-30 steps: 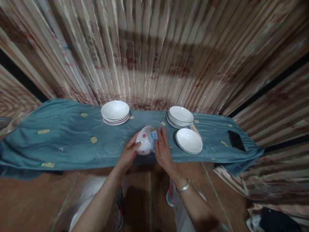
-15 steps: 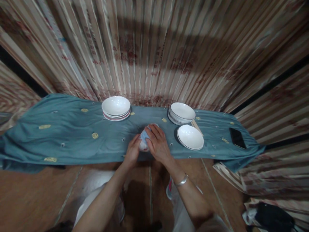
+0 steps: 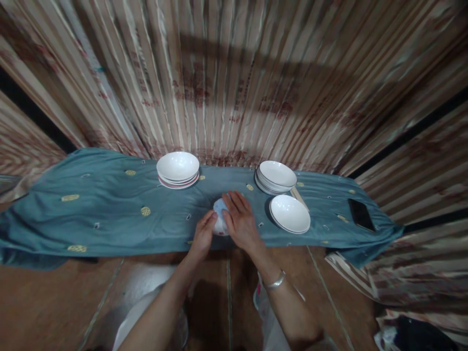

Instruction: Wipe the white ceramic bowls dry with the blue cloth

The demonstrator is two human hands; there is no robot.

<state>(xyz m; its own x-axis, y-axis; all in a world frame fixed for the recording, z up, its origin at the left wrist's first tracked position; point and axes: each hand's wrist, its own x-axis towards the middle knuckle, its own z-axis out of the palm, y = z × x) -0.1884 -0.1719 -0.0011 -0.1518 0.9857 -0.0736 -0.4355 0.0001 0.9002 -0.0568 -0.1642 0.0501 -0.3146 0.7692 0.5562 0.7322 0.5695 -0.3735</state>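
Note:
At the middle of the table's front part, a small white bowl (image 3: 220,229) with reddish marks is between my hands. My left hand (image 3: 204,233) grips its left side, thumb on top. A pale blue cloth (image 3: 219,206) lies over the bowl, and my right hand (image 3: 241,219) presses it down with fingers stretched over the far side. The right palm and fingers hide much of the bowl and cloth, so I cannot tell which way up the bowl is.
A stack of white bowls and plates (image 3: 178,166) stands back left, another plate stack (image 3: 278,174) back right. Nearer are shallow white bowls (image 3: 290,213), with chopsticks (image 3: 300,198) behind. A phone (image 3: 361,214) lies right on the teal tablecloth (image 3: 117,222). A curtain (image 3: 219,97) hangs behind.
The right-hand fingers have shifted slightly over the bowl, and more of its near side shows. The whole scene sits a little lower as the head tilts. The stacks stay put.

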